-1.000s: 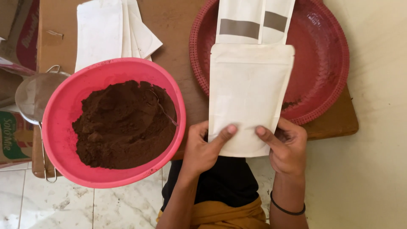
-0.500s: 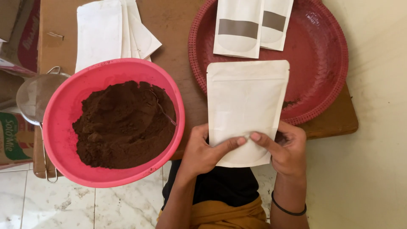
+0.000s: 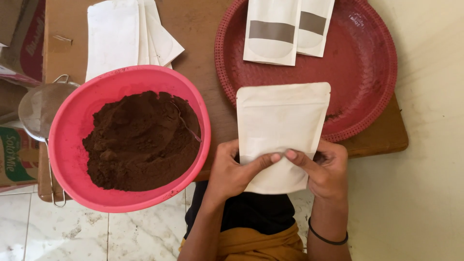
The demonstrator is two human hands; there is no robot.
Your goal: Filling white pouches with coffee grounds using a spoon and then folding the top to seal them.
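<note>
I hold one white pouch (image 3: 280, 130) in both hands, over the near edge of the board (image 3: 377, 140). My left hand (image 3: 232, 169) is closed on its lower left edge, thumb laid across the front face. My right hand (image 3: 325, 170) is closed on its lower right edge, thumb also on the front. The two thumb tips nearly meet at the middle of the pouch's lower part; I cannot tell if they touch. The pouch faces me flat, its plain side up, top edge pointing away from me. Its upper right part overlaps the near rim of the red tray (image 3: 372, 72). The lower end hangs past the board edge, above my lap.

On the far part of the tray lie two more pouches (image 3: 273, 34), each with a grey band across it. The left one partly covers the right one. They are well apart from the held pouch.

Left of my hands stands a pink bowl (image 3: 77, 116), holding a heap of dark brown powder (image 3: 140, 140). A thin spoon handle (image 3: 186, 125) shows in the powder near the right wall. The bowl rim is just beside my left hand; contact cannot be judged.

Beyond the bowl, a stack of white pouches (image 3: 121, 38) lies flat on the board. A metal sieve (image 3: 38, 108) sits at the bowl's left, partly under its rim. A black band (image 3: 328, 238) circles my right wrist.
</note>
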